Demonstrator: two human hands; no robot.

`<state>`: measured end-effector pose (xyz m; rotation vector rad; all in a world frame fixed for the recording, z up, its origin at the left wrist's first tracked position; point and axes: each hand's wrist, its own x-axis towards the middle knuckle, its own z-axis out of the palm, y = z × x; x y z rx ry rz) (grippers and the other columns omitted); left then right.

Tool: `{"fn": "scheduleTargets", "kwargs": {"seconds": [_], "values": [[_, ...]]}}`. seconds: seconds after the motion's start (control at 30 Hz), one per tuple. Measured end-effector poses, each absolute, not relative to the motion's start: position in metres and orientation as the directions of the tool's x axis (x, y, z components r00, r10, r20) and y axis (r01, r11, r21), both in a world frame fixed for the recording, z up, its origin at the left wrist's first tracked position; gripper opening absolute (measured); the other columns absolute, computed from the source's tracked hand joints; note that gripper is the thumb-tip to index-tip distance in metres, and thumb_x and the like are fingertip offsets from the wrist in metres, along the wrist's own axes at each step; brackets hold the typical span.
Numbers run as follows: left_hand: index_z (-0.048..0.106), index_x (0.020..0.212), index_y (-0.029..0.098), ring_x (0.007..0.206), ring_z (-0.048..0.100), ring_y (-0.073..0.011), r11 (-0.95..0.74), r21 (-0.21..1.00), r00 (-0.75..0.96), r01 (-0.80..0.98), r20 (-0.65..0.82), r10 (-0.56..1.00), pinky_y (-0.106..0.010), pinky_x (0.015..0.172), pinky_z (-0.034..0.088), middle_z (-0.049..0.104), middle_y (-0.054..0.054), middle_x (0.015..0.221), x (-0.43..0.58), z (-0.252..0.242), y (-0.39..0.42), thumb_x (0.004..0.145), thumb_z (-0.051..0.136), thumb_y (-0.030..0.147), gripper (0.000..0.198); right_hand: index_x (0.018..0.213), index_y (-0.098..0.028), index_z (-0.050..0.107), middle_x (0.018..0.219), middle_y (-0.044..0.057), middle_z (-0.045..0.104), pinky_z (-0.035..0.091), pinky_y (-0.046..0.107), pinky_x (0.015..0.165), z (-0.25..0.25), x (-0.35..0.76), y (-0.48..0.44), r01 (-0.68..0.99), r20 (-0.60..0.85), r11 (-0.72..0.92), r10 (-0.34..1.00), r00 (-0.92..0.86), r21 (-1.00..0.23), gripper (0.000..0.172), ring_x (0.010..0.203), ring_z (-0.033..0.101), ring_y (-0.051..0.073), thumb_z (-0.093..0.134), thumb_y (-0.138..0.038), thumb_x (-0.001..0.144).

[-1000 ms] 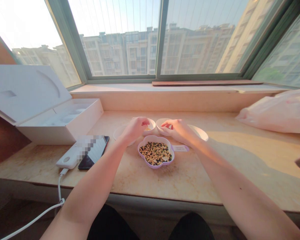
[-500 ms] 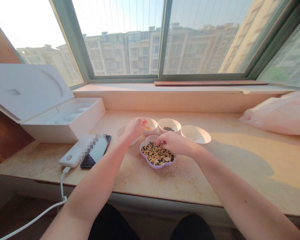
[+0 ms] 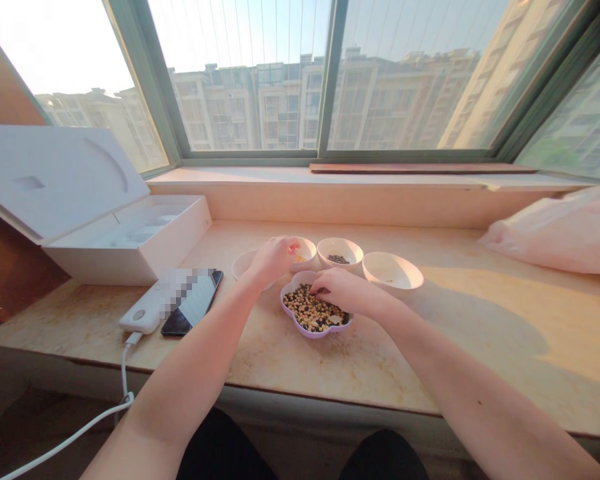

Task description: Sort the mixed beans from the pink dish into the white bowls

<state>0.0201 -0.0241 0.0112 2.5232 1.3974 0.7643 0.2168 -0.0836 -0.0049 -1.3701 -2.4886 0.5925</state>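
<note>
My left hand [image 3: 273, 261] hangs with bunched fingers over the rim of a small white bowl [image 3: 306, 245] holding yellow grains. My right hand [image 3: 343, 290] dips its fingertips into a lilac-rimmed, flower-shaped dish [image 3: 316, 327] piled with mixed yellow and dark green beans. Behind it sit a white bowl with dark seeds [image 3: 340, 253] and a wider white bowl [image 3: 393, 270] with a few specks. A white shallow bowl [image 3: 243, 263] lies partly behind my left hand. Whether either hand holds a bean is hidden.
The bowls stand on a marble window sill [image 3: 260, 360]. To the left lie an open white box [image 3: 115, 227], a power bank [image 3: 140, 313] with a white cable, and a phone [image 3: 195, 303]. A pale pink plastic bag [image 3: 555, 237] sits at the right.
My right hand has moved from the bowls at the back down to the flower-shaped dish. My left hand stays over the yellow-grain bowl, and the view has shifted slightly.
</note>
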Motion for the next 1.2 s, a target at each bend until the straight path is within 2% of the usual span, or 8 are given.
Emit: {"fn": "scheduleTargets", "kwargs": {"seconds": [0.13,0.5,0.57,0.67,0.8,0.93,1.07,1.2], "values": [[0.075,0.096,0.016,0.078,0.065,-0.0192,-0.560,0.382,0.447,0.736,0.347,0.824,-0.030,0.076,0.049,0.076,-0.009,0.088,0.021,0.012,-0.025,0.090,0.052,0.012,0.024,0.073,-0.021,0.075,0.078,0.005,0.073,0.045,0.032,0.065,0.000,0.215,-0.084,0.791,-0.045,0.518,0.827,-0.560,-0.327,0.024,0.072,0.063,0.020,0.056,-0.017,0.088],[0.076,0.097,0.016,0.083,0.068,-0.0210,-0.567,0.381,0.459,0.730,0.342,0.820,-0.031,0.080,0.050,0.077,-0.010,0.093,0.020,0.013,-0.026,0.092,0.050,0.012,0.026,0.080,-0.020,0.067,0.087,0.007,0.072,0.043,0.031,0.065,0.002,0.210,-0.091,0.831,-0.031,0.463,0.868,-0.495,-0.308,0.020,0.078,0.064,0.021,0.054,-0.015,0.094],[0.077,0.101,0.016,0.088,0.069,-0.0217,-0.570,0.388,0.459,0.724,0.345,0.819,-0.031,0.084,0.051,0.078,-0.011,0.099,0.020,0.012,-0.025,0.093,0.051,0.013,0.027,0.087,-0.021,0.069,0.093,0.007,0.073,0.046,0.031,0.070,0.006,0.211,-0.090,0.805,-0.005,0.469,0.863,-0.505,-0.364,0.021,0.085,0.064,0.022,0.051,-0.018,0.096],[0.077,0.106,0.017,0.099,0.070,-0.0231,-0.569,0.406,0.448,0.715,0.358,0.819,-0.033,0.093,0.051,0.078,-0.012,0.111,0.020,0.009,-0.022,0.094,0.050,0.013,0.030,0.086,-0.021,0.067,0.095,0.006,0.072,0.048,0.030,0.076,0.012,0.215,-0.087,0.718,0.044,0.430,0.872,-0.488,-0.547,0.022,0.088,0.063,0.020,0.050,-0.027,0.099],[0.077,0.108,0.018,0.104,0.070,-0.0233,-0.572,0.408,0.449,0.712,0.362,0.817,-0.033,0.095,0.050,0.077,-0.012,0.115,0.020,0.006,-0.020,0.095,0.048,0.011,0.032,0.083,-0.022,0.060,0.086,0.003,0.067,0.040,0.026,0.056,0.016,0.219,-0.086,0.530,-0.098,0.130,0.920,-0.381,-0.838,0.030,0.061,0.049,0.013,0.047,-0.044,0.099],[0.077,0.104,0.017,0.095,0.070,-0.0228,-0.578,0.417,0.462,0.702,0.351,0.815,-0.033,0.091,0.051,0.078,-0.012,0.108,0.019,0.010,-0.022,0.095,0.050,0.013,0.029,0.081,-0.021,0.056,0.080,0.002,0.061,0.029,0.026,0.048,0.016,0.224,-0.084,0.310,-0.143,-0.004,0.892,-0.429,-0.951,0.033,0.055,0.038,0.011,0.048,-0.049,0.097],[0.076,0.099,0.016,0.090,0.068,-0.0205,-0.582,0.417,0.472,0.698,0.343,0.812,-0.030,0.087,0.050,0.077,-0.010,0.101,0.022,0.018,-0.029,0.093,0.050,0.011,0.028,0.080,-0.021,0.058,0.077,0.003,0.063,0.037,0.027,0.055,0.014,0.231,-0.075,0.430,0.040,0.148,0.968,-0.250,-0.891,0.036,0.060,0.047,0.014,0.046,-0.051,0.097],[0.075,0.090,0.019,0.089,0.066,-0.0187,-0.667,0.362,0.615,0.651,0.264,0.743,-0.028,0.084,0.049,0.076,-0.006,0.096,0.029,0.023,-0.043,0.089,0.053,0.011,0.024,0.084,-0.020,0.067,0.086,0.006,0.072,0.044,0.031,0.072,0.013,0.244,-0.065,0.780,0.350,0.253,0.936,-0.047,-0.572,0.024,0.078,0.061,0.020,0.055,-0.039,0.092]]}}
